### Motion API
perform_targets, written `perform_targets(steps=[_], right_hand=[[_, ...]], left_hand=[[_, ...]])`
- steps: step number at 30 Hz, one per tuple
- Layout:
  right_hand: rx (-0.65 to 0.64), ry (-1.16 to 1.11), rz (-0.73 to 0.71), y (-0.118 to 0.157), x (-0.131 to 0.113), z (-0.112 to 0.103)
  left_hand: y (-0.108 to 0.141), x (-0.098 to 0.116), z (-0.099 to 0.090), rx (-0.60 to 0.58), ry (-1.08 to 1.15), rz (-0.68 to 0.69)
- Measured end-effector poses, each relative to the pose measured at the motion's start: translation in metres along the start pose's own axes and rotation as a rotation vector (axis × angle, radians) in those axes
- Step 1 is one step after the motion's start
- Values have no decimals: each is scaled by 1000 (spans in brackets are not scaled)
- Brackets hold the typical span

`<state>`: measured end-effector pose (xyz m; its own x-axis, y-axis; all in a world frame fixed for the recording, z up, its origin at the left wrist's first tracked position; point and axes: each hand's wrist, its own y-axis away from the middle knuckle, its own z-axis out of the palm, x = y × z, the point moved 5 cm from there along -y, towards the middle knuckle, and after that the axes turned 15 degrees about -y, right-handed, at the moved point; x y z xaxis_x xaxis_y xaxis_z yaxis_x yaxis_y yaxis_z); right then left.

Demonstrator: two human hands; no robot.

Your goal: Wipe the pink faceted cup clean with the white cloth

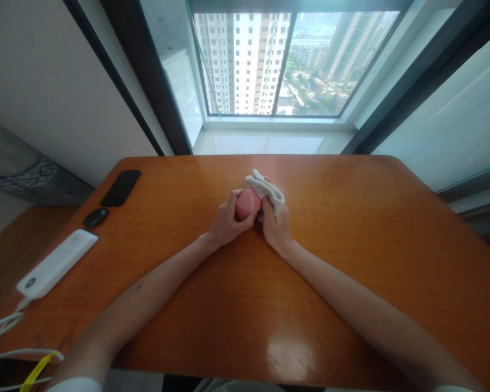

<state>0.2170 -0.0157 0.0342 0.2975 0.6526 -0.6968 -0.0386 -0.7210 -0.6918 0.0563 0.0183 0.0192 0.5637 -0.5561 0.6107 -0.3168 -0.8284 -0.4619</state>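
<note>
Over the middle of the wooden table, my left hand (227, 219) is closed around a pink rounded object with flat facets (247, 203); its exact kind does not show. Just to the right, my right hand (276, 224) grips a folded white cloth (269, 190), the thumb pressed on its lower part. The cloth rises above that hand and lies against or very close to the right side of the pink object. A small dark and pale bit shows between the two hands, too small to make out.
On the left of the table (351, 261) lie a black phone (121, 188), a black mouse-like oval (95, 218) and a white power strip (57, 263). White cables (4, 326) and a yellow strap (36, 373) sit at the lower left corner. A window (277, 65) is beyond the far edge.
</note>
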Motion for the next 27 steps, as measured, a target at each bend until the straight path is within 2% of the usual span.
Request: perform_targets(steps=[3, 5, 7, 10, 12, 14, 17, 19, 21, 24, 25, 27], right_hand=[[-138, 82, -139, 6, -19, 6], [-181, 102, -175, 7, -25, 9], [-108, 53, -107, 4, -17, 6], [87, -73, 104, -1, 6, -2], [148, -109, 178, -1, 14, -5], [96, -75, 112, -1, 6, -4], [-90, 49, -92, 3, -17, 4], [-135, 76, -131, 4, -21, 7], [-63, 21, -47, 1, -12, 4], [122, -98, 156, -1, 9, -3], [144, -110, 169, 0, 11, -4], [71, -64, 81, 1, 2, -2]], left_hand=[[2, -9, 5, -14, 60, -8], [2, -12, 6, -18, 87, -9], [1, -8, 5, -8, 64, -6], [-1, 3, 0, 5, 0, 13], [-1, 6, -2, 0, -9, 24], [0, 4, -1, -1, 7, 17], [1, -4, 2, -11, 47, 2], [1, -6, 3, -16, 59, 0], [1, -3, 2, -4, 44, 6], [-1, 2, -1, 10, 0, 26], [-1, 2, -1, 7, -3, 28], [0, -2, 1, 3, 15, 22]])
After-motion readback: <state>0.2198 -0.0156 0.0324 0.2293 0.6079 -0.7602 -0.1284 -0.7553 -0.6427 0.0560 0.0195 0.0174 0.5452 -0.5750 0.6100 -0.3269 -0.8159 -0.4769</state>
